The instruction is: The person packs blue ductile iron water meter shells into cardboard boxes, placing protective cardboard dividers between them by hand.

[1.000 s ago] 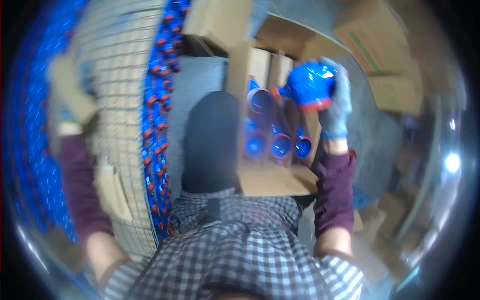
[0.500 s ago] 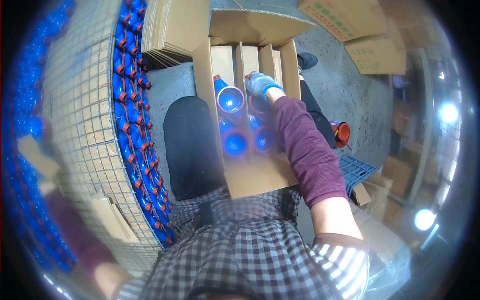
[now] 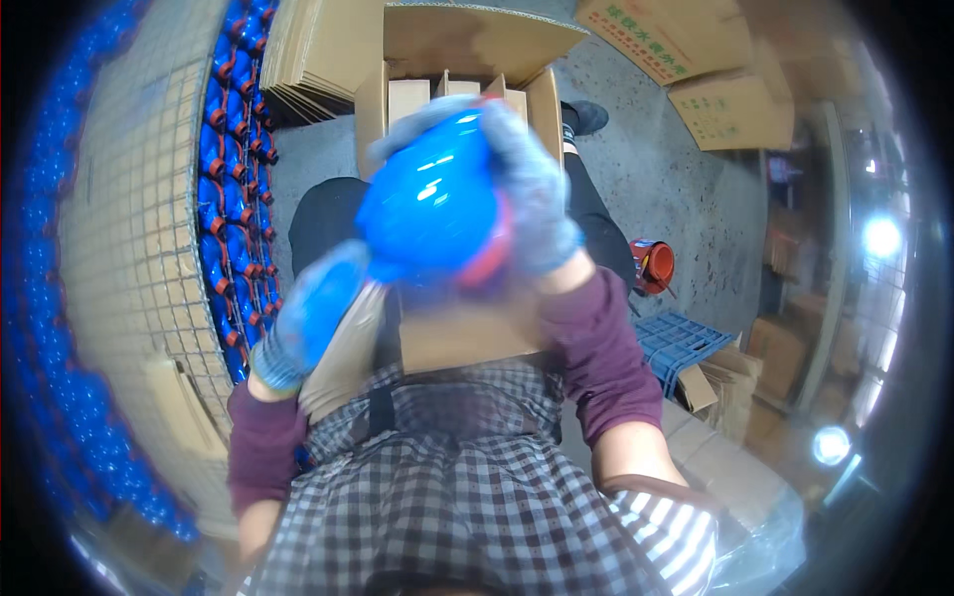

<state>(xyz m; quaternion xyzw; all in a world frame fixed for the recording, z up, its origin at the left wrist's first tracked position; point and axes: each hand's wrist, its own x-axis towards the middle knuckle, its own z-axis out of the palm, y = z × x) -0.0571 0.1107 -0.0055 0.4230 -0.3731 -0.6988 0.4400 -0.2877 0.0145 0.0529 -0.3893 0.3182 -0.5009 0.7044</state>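
A glossy blue water meter housing (image 3: pixel 432 204) with a red rim is held up over the carton, blurred by motion. My right hand (image 3: pixel 532 184), in a grey knitted glove, grips its right side. At the lower left end, my gloved left hand (image 3: pixel 320 310) closes on the housing; its fingertips are smeared. More grey glove shows along the upper left of the housing, but I cannot tell whose fingers those are. Below and behind it stands the open cardboard carton (image 3: pixel 542 109) with upright dividers, between my legs. The housing and my hands hide most of its inside.
On the left, many blue housings with red ends lie stacked beside a wire mesh cage (image 3: pixel 149 228). Folded cardboard (image 3: pixel 323 50) stands behind the carton. Right of me are a red container (image 3: pixel 654 266), a blue plastic crate (image 3: pixel 681 343) and flat printed cartons (image 3: pixel 666 40).
My right hand has come up out of the carton. My left hand has swung in from the far left. Both hands are now at a blue housing above the carton.
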